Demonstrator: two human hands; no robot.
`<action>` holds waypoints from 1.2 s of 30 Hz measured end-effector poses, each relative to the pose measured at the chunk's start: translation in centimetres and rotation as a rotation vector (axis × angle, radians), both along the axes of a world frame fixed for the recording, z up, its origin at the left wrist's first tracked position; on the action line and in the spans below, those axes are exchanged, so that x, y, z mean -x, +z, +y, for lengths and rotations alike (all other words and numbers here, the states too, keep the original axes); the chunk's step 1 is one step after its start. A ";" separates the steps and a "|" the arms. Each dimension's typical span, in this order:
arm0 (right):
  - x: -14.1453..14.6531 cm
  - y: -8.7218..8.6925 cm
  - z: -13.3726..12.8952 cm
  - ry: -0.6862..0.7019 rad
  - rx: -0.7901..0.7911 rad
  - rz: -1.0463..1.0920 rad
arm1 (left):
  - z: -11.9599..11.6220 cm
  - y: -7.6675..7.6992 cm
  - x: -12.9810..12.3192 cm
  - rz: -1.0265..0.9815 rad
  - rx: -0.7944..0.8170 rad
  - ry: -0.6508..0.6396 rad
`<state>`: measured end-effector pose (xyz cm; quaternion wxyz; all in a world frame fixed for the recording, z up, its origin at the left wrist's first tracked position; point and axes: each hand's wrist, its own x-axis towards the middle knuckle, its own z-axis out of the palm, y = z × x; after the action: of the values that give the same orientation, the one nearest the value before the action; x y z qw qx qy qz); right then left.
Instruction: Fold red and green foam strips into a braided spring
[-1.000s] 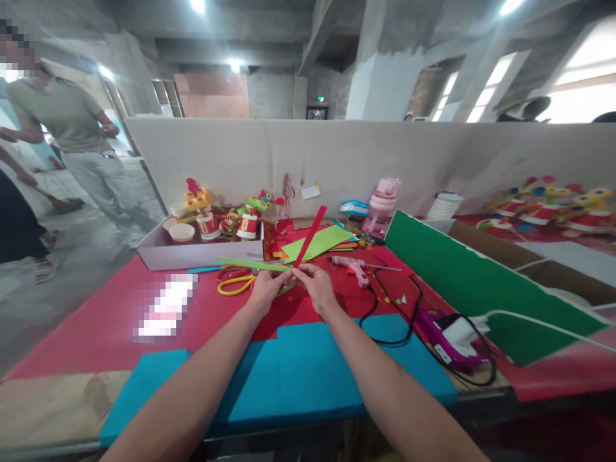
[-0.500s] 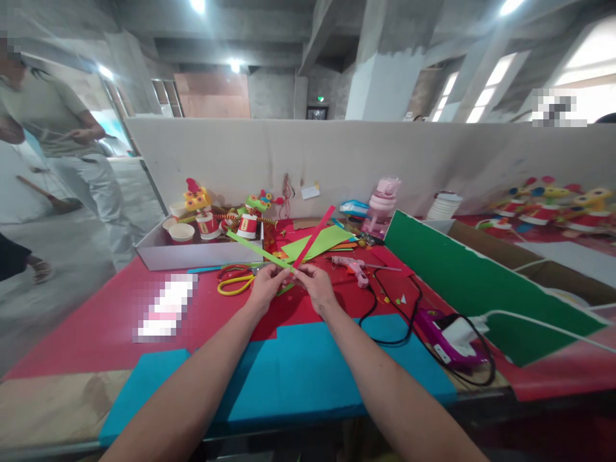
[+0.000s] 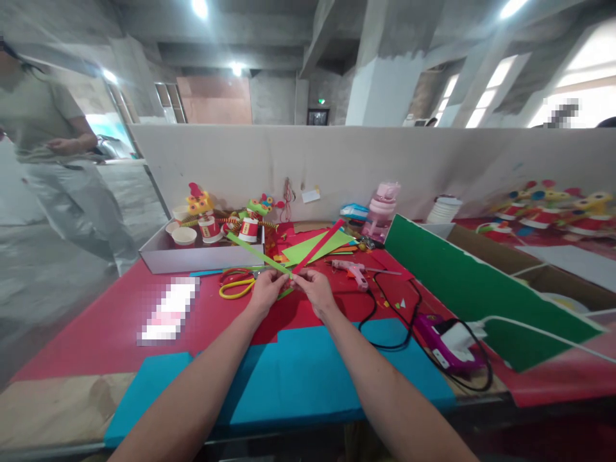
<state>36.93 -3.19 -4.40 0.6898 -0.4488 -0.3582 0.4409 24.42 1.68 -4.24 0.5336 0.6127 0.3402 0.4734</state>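
Note:
My left hand point(image 3: 267, 290) pinches the near end of a green paper strip point(image 3: 255, 252), which slants away to the upper left. Close beside it, my right hand point(image 3: 314, 290) is closed on a red paper strip point(image 3: 320, 247) that points to the upper right. The two strips meet at my fingertips in a V; the exact join is hidden by the fingers. Scissors with yellow handles point(image 3: 237, 289) lie just left of my left hand. A pink glue gun point(image 3: 353, 273) rests to the right of my right hand. Behind the strips lies light green paper point(image 3: 320, 248).
A white box point(image 3: 202, 259) with paper cups and craft figures stands back left. Blue sheets point(image 3: 308, 378) cover the front edge. At right are a purple power strip point(image 3: 450, 350), black cable and a green-sided box point(image 3: 471, 289). A person point(image 3: 58, 147) is at the far left.
The red strip's far end has swung slightly right and down, while my hands stay together. The person at the left has shifted further left. The view has tilted slightly.

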 end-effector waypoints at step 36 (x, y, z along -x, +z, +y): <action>-0.3 -0.9 0.9 -0.148 -0.016 -0.137 | -0.3 -0.1 -2.1 -0.176 0.111 0.001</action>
<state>37.19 -2.26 -5.29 0.6979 -0.4977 -0.3739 0.3542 26.55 1.41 -4.36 0.5941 0.5383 0.3180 0.5061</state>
